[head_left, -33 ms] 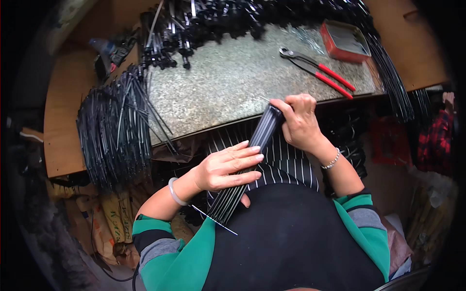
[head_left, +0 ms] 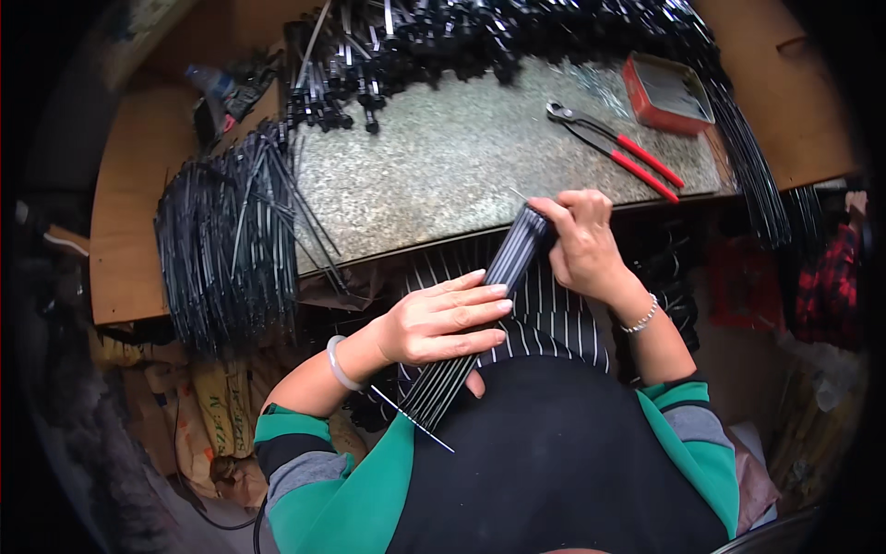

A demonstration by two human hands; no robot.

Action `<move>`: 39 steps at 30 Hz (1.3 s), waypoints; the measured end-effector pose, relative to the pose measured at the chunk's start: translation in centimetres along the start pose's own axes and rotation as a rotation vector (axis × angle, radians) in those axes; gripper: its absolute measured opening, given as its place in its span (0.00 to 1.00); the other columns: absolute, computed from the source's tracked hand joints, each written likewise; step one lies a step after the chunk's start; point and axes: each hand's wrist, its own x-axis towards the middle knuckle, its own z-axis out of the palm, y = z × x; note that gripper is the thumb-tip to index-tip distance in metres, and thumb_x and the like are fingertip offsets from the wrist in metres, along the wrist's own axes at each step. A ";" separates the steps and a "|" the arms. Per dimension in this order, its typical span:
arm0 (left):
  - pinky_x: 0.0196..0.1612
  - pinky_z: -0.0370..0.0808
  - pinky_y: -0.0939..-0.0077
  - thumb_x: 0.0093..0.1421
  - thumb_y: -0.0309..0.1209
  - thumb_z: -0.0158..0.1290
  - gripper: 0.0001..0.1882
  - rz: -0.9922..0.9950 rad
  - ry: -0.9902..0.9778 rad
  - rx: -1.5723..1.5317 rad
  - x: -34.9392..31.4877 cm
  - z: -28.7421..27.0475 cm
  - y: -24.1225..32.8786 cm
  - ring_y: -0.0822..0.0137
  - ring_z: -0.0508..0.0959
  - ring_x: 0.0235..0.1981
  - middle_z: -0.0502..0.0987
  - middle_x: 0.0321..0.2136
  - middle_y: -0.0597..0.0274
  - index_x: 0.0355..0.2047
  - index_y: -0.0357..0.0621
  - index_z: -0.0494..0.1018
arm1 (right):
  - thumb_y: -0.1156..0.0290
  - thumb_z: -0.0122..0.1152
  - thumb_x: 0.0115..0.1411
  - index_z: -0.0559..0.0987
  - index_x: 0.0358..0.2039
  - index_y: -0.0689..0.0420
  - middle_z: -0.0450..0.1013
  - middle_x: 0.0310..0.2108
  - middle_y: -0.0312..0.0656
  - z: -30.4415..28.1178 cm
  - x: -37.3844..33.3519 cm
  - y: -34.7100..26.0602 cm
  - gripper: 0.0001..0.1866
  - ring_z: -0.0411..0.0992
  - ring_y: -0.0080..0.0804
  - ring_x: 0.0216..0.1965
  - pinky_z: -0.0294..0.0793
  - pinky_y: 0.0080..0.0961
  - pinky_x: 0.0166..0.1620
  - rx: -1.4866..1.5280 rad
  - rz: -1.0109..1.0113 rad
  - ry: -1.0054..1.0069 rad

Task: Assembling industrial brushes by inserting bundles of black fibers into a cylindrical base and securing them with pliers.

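A flat bundle of thin black strips (head_left: 513, 257) slants across my lap, with its upper end by the table edge. My left hand (head_left: 437, 323) wraps around its lower half, fingers laid across the top and the thumb showing underneath. At the upper end, my right hand (head_left: 585, 242) is curled with its thumb and forefinger against the strip ends. A thin wire (head_left: 519, 194) sticks out beside those fingertips. Another pale wire (head_left: 413, 420) crosses the lower end, where the strips fan slightly apart. The right palm and its other fingertips are hidden.
Red-handled pincers (head_left: 616, 150) lie on the speckled tabletop (head_left: 415, 166), near a red open tin (head_left: 666, 97). Heaps of black strips (head_left: 226, 245) hang over the table's left edge. More black pieces (head_left: 415, 42) line the back, and long strips (head_left: 749, 166) drape at the right.
The whole view has shifted slightly, so the table and hands sit a little lower and to the right. Both hands keep their places on the bundle.
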 end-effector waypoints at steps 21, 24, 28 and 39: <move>0.42 0.71 0.58 0.52 0.32 0.53 0.11 -1.101 0.303 1.058 1.5 -11.5 -20.1 0.50 0.72 0.40 0.70 0.36 0.49 0.38 0.48 0.73 | 0.71 0.43 0.64 0.70 0.42 0.63 0.70 0.24 0.41 -2.3 0.4 -4.5 0.10 0.70 0.25 0.27 0.71 0.20 0.33 1.263 0.212 -0.114; 0.36 0.74 0.60 0.52 0.29 0.50 0.06 -0.990 0.272 1.100 1.0 -12.9 -21.1 0.53 0.73 0.35 0.71 0.30 0.51 0.30 0.44 0.71 | 0.69 0.45 0.64 0.69 0.42 0.63 0.70 0.24 0.41 -2.5 -0.2 -4.1 0.11 0.70 0.24 0.24 0.70 0.18 0.30 1.246 0.240 -0.063; 0.33 0.73 0.69 0.50 0.26 0.51 0.08 -0.506 0.454 1.471 5.3 -17.9 -17.5 0.58 0.73 0.30 0.71 0.27 0.57 0.32 0.41 0.70 | 0.68 0.46 0.64 0.69 0.41 0.63 0.70 0.23 0.41 -2.6 -0.7 -3.4 0.12 0.70 0.23 0.23 0.70 0.17 0.28 1.254 0.296 -0.004; 0.17 0.62 0.89 0.63 0.26 0.42 0.09 0.108 1.115 -0.329 13.9 -19.8 3.3 0.77 0.66 0.19 0.74 0.29 0.53 0.40 0.34 0.68 | 0.63 0.48 0.62 0.70 0.39 0.65 0.69 0.23 0.41 -3.0 1.8 -4.4 0.15 0.70 0.24 0.23 0.73 0.19 0.27 1.358 0.227 -0.007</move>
